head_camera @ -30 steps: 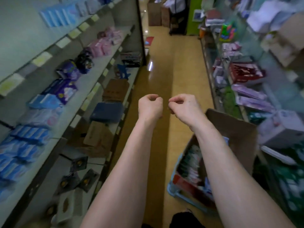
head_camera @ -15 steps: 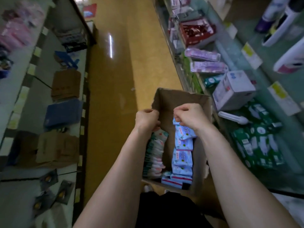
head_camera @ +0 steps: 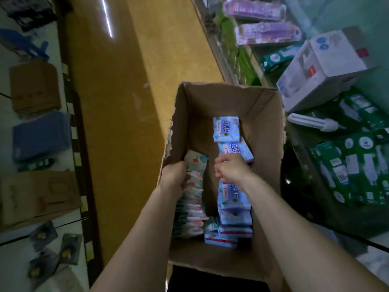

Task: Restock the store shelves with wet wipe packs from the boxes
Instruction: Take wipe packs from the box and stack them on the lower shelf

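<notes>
An open cardboard box (head_camera: 210, 102) stands on the aisle floor below me. A row of blue wet wipe packs (head_camera: 226, 129) runs along its right side, and a row of white packs with a green and pink pattern (head_camera: 195, 163) lines its left side. My left hand (head_camera: 175, 178) is inside the box at its left wall, fingers curled round the far end of the patterned row. My right hand (head_camera: 231, 171) is curled over the blue row and pinches a blue pack near its middle. Both sets of fingertips are hidden among the packs.
The yellow floor (head_camera: 117, 102) runs away between two low shelves. On the left shelf lie brown paper bags (head_camera: 34, 87) and a blue folded item (head_camera: 41, 135). On the right shelf are a white carton (head_camera: 322, 68), a loose white bulb (head_camera: 311, 123) and green bulb boxes (head_camera: 357, 171).
My view dropped from the aisle down to the box. Both hands went from empty fists in the air into the box and took hold of packs.
</notes>
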Action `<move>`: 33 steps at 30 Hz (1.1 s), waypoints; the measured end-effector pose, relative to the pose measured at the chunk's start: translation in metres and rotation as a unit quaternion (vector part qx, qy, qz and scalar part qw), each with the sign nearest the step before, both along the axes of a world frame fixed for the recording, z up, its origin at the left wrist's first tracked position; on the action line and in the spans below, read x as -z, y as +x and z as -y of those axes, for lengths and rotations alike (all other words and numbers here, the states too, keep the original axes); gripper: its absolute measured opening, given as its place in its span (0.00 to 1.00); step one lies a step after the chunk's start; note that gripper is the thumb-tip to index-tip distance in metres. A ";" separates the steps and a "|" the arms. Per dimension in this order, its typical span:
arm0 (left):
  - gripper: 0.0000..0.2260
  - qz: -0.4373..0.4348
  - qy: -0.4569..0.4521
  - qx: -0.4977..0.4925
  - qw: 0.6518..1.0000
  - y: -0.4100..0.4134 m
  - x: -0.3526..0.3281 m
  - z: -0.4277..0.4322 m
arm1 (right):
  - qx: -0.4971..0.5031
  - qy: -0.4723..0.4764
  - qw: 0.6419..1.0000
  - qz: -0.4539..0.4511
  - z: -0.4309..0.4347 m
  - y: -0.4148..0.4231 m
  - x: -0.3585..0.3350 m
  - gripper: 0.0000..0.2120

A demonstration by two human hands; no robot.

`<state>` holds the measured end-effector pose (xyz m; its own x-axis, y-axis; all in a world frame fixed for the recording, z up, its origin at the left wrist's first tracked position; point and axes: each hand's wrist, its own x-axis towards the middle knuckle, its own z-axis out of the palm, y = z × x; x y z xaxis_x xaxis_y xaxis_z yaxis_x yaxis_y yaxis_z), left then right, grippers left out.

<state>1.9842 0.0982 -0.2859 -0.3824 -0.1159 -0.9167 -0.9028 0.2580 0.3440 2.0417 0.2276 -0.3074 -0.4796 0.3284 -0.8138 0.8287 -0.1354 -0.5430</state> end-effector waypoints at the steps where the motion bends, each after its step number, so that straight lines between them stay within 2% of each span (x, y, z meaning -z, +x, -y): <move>1: 0.05 0.011 0.003 -0.009 1.000 0.000 0.011 0.002 | 0.008 -0.013 1.000 0.013 0.004 -0.002 0.012 0.06; 7: 0.03 0.075 0.050 -0.080 0.993 0.006 0.053 0.006 | 0.022 -0.066 0.993 0.093 0.032 -0.015 0.070 0.07; 9: 0.04 0.079 0.059 -0.085 0.991 0.006 0.060 0.005 | 0.044 -0.096 0.988 0.116 0.041 -0.021 0.083 0.03; 14: 0.11 0.077 0.055 -0.063 0.993 0.003 0.075 0.005 | 0.088 -0.122 0.977 0.153 0.051 -0.030 0.106 0.08; 18: 0.08 0.077 0.053 -0.055 0.994 0.000 0.085 0.004 | 0.144 -0.188 0.964 0.125 0.048 -0.040 0.106 0.05; 22: 0.15 0.066 0.070 -0.051 0.994 -0.001 0.085 0.002 | 0.182 -0.221 0.957 0.054 0.026 -0.040 0.095 0.07; 25: 0.17 0.069 0.106 -0.058 0.990 -0.003 0.082 -0.003 | 0.147 -0.259 0.954 0.043 0.001 -0.032 0.079 0.06; 29: 0.13 0.074 0.127 -0.062 0.987 -0.012 0.076 -0.012 | 0.076 -0.302 0.946 0.092 -0.010 -0.023 0.075 0.06; 31: 0.13 0.044 0.101 -0.073 0.991 -0.012 0.077 -0.017 | 0.118 -0.295 0.944 0.086 -0.003 -0.022 0.080 0.09; 33: 0.12 -0.027 0.064 -0.059 0.996 -0.010 0.080 -0.021 | 0.194 -0.259 0.944 0.066 0.009 -0.022 0.091 0.13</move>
